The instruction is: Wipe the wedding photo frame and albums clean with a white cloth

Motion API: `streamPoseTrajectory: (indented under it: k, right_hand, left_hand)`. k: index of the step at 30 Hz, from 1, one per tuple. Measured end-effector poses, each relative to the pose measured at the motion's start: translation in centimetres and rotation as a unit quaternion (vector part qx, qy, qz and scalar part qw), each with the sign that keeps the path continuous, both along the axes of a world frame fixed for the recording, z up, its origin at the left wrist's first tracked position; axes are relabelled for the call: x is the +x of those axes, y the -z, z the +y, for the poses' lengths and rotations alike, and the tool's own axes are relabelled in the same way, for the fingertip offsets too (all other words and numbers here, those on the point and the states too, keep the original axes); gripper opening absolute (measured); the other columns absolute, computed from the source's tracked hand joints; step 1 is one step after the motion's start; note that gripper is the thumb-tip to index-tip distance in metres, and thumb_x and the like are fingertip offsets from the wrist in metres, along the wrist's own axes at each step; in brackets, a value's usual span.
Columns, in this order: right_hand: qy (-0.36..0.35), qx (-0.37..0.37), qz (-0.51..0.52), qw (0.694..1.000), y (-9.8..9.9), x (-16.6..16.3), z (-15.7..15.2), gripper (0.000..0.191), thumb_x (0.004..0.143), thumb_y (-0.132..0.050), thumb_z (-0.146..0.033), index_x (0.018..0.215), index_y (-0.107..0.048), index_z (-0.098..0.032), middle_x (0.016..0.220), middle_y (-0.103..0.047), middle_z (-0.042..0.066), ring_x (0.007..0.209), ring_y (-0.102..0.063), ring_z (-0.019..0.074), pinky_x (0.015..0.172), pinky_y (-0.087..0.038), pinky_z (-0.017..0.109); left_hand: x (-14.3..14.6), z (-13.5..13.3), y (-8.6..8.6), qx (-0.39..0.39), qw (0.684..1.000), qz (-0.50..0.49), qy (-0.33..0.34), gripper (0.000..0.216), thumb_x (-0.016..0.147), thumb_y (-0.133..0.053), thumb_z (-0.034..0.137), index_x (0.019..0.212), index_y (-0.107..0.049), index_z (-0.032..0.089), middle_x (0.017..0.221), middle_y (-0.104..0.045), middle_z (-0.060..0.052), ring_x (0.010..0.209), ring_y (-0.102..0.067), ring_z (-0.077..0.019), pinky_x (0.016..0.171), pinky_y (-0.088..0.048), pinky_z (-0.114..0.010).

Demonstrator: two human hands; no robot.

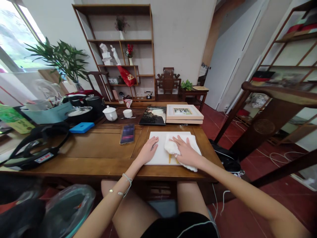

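A flat white board or frame [158, 155] lies on the wooden table [99, 145] right in front of me. My left hand [147, 150] rests flat on its left edge, fingers stretched out. My right hand [185, 152] presses a crumpled white cloth [171, 146] down onto the board's right half, fingers spread over it. A yellowish mark shows on the board just below the cloth.
Behind the board are a phone [127, 133], a dark picture [153, 116] and stacked light frames [184, 114]. Teapot [110, 113], cup, pots and a blue box [81, 127] stand left. A black strap device [32, 147] lies at the far left. A wooden chair [272, 112] stands on the right.
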State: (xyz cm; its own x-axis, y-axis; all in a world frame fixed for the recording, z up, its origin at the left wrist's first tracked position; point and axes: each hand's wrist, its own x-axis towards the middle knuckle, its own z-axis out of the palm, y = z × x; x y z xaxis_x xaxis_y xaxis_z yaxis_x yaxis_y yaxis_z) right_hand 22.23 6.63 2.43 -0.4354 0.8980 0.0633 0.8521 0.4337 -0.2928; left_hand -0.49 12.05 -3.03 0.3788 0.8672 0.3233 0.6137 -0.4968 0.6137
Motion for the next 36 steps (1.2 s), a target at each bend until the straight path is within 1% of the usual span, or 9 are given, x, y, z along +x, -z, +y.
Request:
streamPoseTrajectory:
  k: [5,9,15,17,19,23,28,32,36]
  right_hand:
    - [0.075,-0.014,-0.036,0.996,-1.6,-0.9,4.2,0.063,0.088,-0.039,-0.032,0.146,-0.027,-0.011,0.152,-0.024,0.017,0.141,-0.008,0.0347,0.108,-0.004,0.06]
    - [0.102,0.013,-0.075,0.992,-1.7,-3.3,3.2,0.068,0.084,-0.047,-0.036,0.145,-0.029,-0.013,0.152,-0.023,0.017,0.139,-0.009,0.0414,0.105,-0.006,0.066]
    - [-0.075,0.038,-0.09,0.992,0.2,-4.7,-4.0,0.08,0.074,-0.059,-0.036,0.145,-0.03,-0.014,0.152,-0.022,0.019,0.138,-0.003,0.0453,0.104,-0.001,0.068]
    - [-0.122,0.038,-0.074,0.989,0.1,-4.1,-5.9,0.081,0.075,-0.058,-0.037,0.146,-0.027,-0.014,0.152,-0.021,0.018,0.139,-0.002,0.0424,0.106,-0.001,0.066]
    - [-0.14,0.023,-0.06,0.988,-0.3,-3.3,-6.3,0.074,0.078,-0.053,-0.036,0.146,-0.029,-0.017,0.153,-0.022,0.015,0.14,-0.004,0.0374,0.108,-0.002,0.062]
    - [-0.095,-0.015,-0.043,0.994,-1.8,-2.0,-3.1,0.059,0.084,-0.044,-0.033,0.14,-0.04,-0.015,0.152,-0.027,0.011,0.141,-0.009,0.0303,0.111,-0.005,0.057]
    - [0.006,-0.023,-0.071,0.997,-3.1,-3.1,1.4,0.059,0.085,-0.042,-0.031,0.14,-0.04,-0.009,0.15,-0.029,0.015,0.14,-0.012,0.0349,0.109,-0.006,0.061]
    - [0.034,0.052,-0.125,0.99,-2.9,-5.7,1.1,0.065,0.081,-0.049,-0.031,0.139,-0.038,-0.003,0.147,-0.032,0.022,0.138,-0.016,0.0406,0.107,-0.005,0.064]
    - [-0.018,0.121,-0.146,0.982,-1.9,-8.2,-1.7,0.063,0.078,-0.052,-0.033,0.131,-0.047,0.001,0.138,-0.043,0.026,0.134,-0.025,0.0406,0.109,-0.007,0.061]
  left_hand:
    - [0.0,0.2,0.1,0.002,1.0,0.007,-0.002,0.041,0.09,-0.04,0.031,0.124,-0.056,0.014,0.138,-0.051,-0.011,0.135,-0.037,-0.024,0.115,-0.024,-0.047]
    - [0.1,0.2,0.2,0.011,1.0,-0.009,-0.005,0.04,0.09,-0.041,0.031,0.122,-0.058,0.015,0.136,-0.053,-0.012,0.134,-0.039,-0.0245,0.114,-0.025,-0.048]
    - [-0.1,0.3,0.3,0.024,0.999,-0.023,0.006,0.041,0.087,-0.04,0.021,0.123,-0.056,0.014,0.135,-0.053,-0.013,0.133,-0.042,-0.0252,0.113,-0.028,-0.049]
    - [-0.2,0.3,0.4,0.02,0.999,-0.026,0.015,0.043,0.085,-0.04,0.017,0.125,-0.055,0.013,0.136,-0.052,-0.013,0.133,-0.041,-0.0251,0.113,-0.027,-0.049]
    - [-0.3,0.3,0.5,0.015,0.999,-0.026,0.016,0.044,0.084,-0.041,0.015,0.125,-0.055,0.013,0.137,-0.052,-0.013,0.134,-0.04,-0.0252,0.114,-0.026,-0.05]
    - [-0.1,0.2,0.4,0.012,1.0,-0.012,0.005,0.041,0.089,-0.039,0.023,0.125,-0.056,0.014,0.137,-0.052,-0.012,0.135,-0.039,-0.0247,0.114,-0.025,-0.049]
    - [0.0,0.2,0.1,-0.006,1.0,-0.018,0.0,0.043,0.089,-0.04,0.032,0.124,-0.057,0.013,0.137,-0.052,-0.012,0.135,-0.038,-0.0248,0.115,-0.023,-0.047]
    - [-0.1,0.5,-0.2,-0.042,0.997,-0.062,-0.014,0.042,0.092,-0.033,0.032,0.12,-0.06,0.017,0.135,-0.055,-0.008,0.133,-0.041,-0.021,0.115,-0.024,-0.042]
    - [-0.2,0.6,-0.7,-0.096,0.99,-0.09,-0.052,0.047,0.094,-0.027,0.036,0.121,-0.06,0.016,0.135,-0.054,-0.008,0.13,-0.045,-0.0208,0.113,-0.029,-0.038]
